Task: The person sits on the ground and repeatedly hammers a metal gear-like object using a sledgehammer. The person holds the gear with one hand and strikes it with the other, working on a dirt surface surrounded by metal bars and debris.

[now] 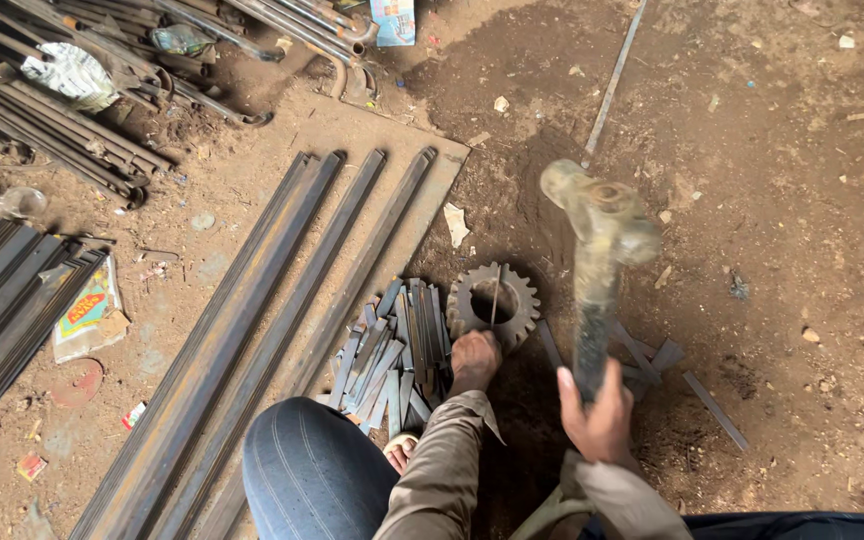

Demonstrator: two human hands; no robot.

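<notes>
Two hands at work: right hand (pixel 597 415) grips a raised hammer (pixel 597 215); left hand (pixel 474 362) pinches a thin strip (pixel 494 297) on the gear (pixel 494 305). A misaimed blow could strike fingers.

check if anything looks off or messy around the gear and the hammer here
Mostly clutter. Short flat metal strips lie in a loose, crisscrossed heap left of the toothed gear, with a few more scattered on the dirt to its right. The hammer in the right hand is motion-blurred. The left hand rests at the gear.
</notes>
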